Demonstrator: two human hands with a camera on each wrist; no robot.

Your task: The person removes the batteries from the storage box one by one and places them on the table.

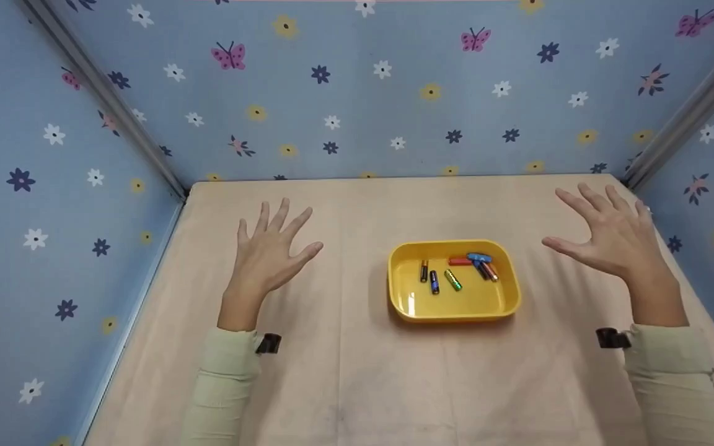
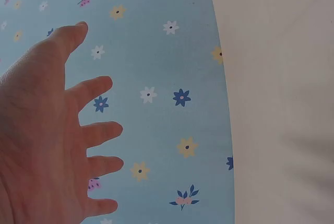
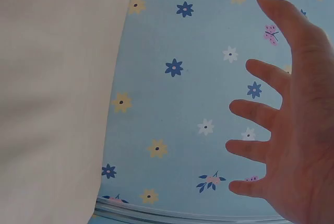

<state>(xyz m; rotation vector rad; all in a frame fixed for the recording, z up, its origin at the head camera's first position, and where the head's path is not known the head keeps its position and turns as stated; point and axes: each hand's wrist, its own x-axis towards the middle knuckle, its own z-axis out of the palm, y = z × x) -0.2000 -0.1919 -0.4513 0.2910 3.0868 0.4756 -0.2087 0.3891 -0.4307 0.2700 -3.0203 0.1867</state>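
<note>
Overall, the largest item is the blue patterned wall (image 1: 363,105), printed with flowers and butterflies, standing behind and at both sides of the work area. Next comes the table (image 1: 394,371), with a pale beige, lightly creased surface. A grey metal rail (image 1: 101,93) runs down the corner at left, and a matching rail (image 1: 691,118) at right. Two pale green sleeves (image 1: 220,384) reach in from the near side. The yellow tray (image 1: 453,319) sits on the table, between the hands and nearer the right one in the head view; a small part of its edge also shows at the top of the right wrist view. The left hand (image 1: 267,254) is over the table's left part, fingers and thumb apart, gripping nothing. The right hand (image 1: 617,238) is over the right part, likewise spread and holding nothing; neither touches the tray. A small black device (image 1: 268,344) is noted at the left cuff, another (image 1: 613,338) at the right. Smallest are the batteries, all inside the tray: a black one (image 1: 424,271), a blue one (image 1: 434,282) and a green one (image 1: 453,280) lie separately; red, blue, dark and orange ones form a cluster (image 1: 479,257) toward the far right corner.
</note>
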